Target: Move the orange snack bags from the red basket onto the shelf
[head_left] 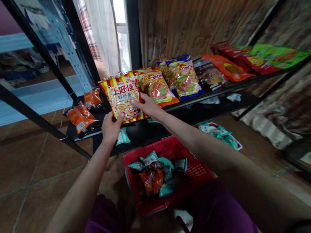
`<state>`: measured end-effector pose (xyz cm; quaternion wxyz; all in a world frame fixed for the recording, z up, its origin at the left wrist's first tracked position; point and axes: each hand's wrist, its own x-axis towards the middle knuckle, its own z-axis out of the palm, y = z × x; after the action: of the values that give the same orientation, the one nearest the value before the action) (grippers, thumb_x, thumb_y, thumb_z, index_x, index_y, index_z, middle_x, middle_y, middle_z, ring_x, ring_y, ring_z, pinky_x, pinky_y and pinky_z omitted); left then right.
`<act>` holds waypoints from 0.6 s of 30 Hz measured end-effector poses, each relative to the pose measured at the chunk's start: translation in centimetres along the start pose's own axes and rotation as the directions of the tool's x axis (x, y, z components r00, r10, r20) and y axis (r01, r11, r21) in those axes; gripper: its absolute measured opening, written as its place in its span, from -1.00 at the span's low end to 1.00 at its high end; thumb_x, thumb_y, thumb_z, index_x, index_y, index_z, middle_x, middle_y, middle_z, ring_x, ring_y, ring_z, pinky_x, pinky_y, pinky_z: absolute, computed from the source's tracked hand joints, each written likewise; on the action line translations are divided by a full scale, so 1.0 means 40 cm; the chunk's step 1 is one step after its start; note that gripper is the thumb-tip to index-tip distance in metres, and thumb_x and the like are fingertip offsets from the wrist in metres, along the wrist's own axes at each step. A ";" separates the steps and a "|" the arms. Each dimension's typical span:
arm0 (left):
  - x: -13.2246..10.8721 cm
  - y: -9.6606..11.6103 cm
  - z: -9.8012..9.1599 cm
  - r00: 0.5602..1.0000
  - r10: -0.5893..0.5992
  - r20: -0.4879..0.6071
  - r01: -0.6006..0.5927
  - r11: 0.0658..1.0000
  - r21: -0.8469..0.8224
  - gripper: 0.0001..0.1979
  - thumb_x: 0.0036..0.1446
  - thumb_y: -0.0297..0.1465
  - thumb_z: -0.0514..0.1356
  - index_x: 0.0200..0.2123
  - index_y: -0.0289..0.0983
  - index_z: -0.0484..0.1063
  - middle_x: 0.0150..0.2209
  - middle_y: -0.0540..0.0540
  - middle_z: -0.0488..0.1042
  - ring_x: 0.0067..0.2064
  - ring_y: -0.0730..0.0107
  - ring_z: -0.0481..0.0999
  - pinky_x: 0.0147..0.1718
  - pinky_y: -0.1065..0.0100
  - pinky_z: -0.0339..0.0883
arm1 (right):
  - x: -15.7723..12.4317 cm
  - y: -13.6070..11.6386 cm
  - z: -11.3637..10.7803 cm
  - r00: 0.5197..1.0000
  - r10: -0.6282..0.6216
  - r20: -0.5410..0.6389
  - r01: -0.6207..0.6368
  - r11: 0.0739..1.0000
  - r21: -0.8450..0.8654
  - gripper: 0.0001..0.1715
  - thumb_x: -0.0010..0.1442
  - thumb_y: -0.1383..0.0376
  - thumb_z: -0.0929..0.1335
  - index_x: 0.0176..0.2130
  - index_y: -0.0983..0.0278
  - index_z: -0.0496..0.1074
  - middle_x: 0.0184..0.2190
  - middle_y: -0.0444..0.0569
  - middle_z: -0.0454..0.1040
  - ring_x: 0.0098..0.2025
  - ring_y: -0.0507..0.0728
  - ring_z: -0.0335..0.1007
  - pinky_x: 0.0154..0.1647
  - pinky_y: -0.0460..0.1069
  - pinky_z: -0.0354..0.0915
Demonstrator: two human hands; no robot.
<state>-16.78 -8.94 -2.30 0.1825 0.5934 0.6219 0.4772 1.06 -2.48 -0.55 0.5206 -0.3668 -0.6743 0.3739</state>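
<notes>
A red and yellow striped bag of prawn crackers (122,94) stands upright at the front of the black shelf (168,108), its printed face toward me. My left hand (111,127) grips its lower left edge, thumb on the front. On its right side my right hand (150,107) holds it too, with the thumb across the front. Behind it, similar striped packs are partly hidden. Orange snack bags (155,87) and a blue-edged snack bag (184,77) stand just to the right. Two small orange packets (81,119) lie to the left.
Below me a red basket (200,168) holds small teal and orange packets. A white-rimmed tray (238,144) of teal packets sits on the floor at right. Black shelf posts (38,44) rise on the left. Brown, red and green bags (280,54) fill the shelf's right end.
</notes>
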 end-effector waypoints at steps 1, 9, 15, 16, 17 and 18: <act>0.001 -0.002 0.000 1.000 0.009 -0.005 -0.009 0.998 0.065 -0.61 0.08 -0.11 0.14 -0.19 -0.29 0.48 -0.24 -0.11 0.46 -0.21 0.29 0.42 -0.14 0.29 0.28 | 0.001 0.004 0.001 1.000 0.020 0.011 -0.020 1.000 0.018 -0.49 0.01 0.02 0.43 -0.09 0.20 0.48 -0.07 -0.08 0.49 0.00 0.18 0.37 0.11 0.18 0.26; 0.010 -0.027 0.024 0.992 0.075 -0.103 -0.067 0.994 0.081 -0.53 0.01 -0.17 0.22 -0.04 -0.29 0.36 0.07 -0.23 0.31 0.16 0.12 0.23 0.16 0.12 0.07 | -0.002 0.029 0.003 0.993 0.103 0.062 -0.111 0.983 0.143 -0.41 0.03 -0.01 0.41 0.02 0.14 0.39 -0.06 -0.11 0.51 -0.02 0.17 0.42 0.07 0.17 0.32; 0.023 -0.020 0.031 1.000 -0.010 0.021 0.014 0.980 -0.196 -0.32 0.00 -0.20 0.25 0.17 -0.26 0.16 0.15 -0.23 0.29 0.17 0.14 0.28 0.16 0.11 0.10 | -0.003 0.040 -0.002 0.990 0.134 0.038 -0.138 0.982 0.131 -0.40 0.07 -0.01 0.39 0.07 0.13 0.35 -0.02 -0.12 0.50 0.02 0.18 0.40 0.10 0.16 0.31; 0.025 -0.015 0.030 0.999 -0.018 0.038 0.026 0.976 -0.217 -0.31 -0.01 -0.21 0.26 0.17 -0.27 0.16 0.15 -0.24 0.30 0.16 0.13 0.29 0.15 0.12 0.11 | -0.003 0.039 -0.002 0.990 0.137 0.037 -0.141 0.981 0.136 -0.41 0.07 -0.01 0.39 0.06 0.13 0.36 -0.02 -0.11 0.49 0.02 0.19 0.40 0.10 0.16 0.30; 0.027 -0.009 0.028 0.998 -0.026 0.054 0.038 0.971 -0.237 -0.30 -0.02 -0.21 0.27 0.17 -0.28 0.16 0.15 -0.25 0.31 0.16 0.12 0.30 0.15 0.12 0.12 | -0.003 0.038 -0.003 0.989 0.138 0.042 -0.143 0.979 0.146 -0.41 0.07 0.00 0.39 0.06 0.13 0.35 -0.01 -0.10 0.49 0.03 0.19 0.40 0.10 0.17 0.30; 0.030 -0.004 0.026 0.997 -0.029 0.071 0.047 0.964 -0.262 -0.28 -0.03 -0.22 0.28 0.18 -0.29 0.16 0.14 -0.25 0.32 0.14 0.11 0.32 0.14 0.12 0.14 | -0.002 0.036 -0.003 0.989 0.140 0.050 -0.147 0.976 0.162 -0.40 0.07 0.01 0.40 0.07 0.13 0.34 0.00 -0.10 0.48 0.03 0.20 0.40 0.12 0.17 0.29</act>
<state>-16.32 -7.43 -2.55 0.2895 0.5674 0.5580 0.5319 1.35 -1.89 -1.85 0.5077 -0.3628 -0.6227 0.4721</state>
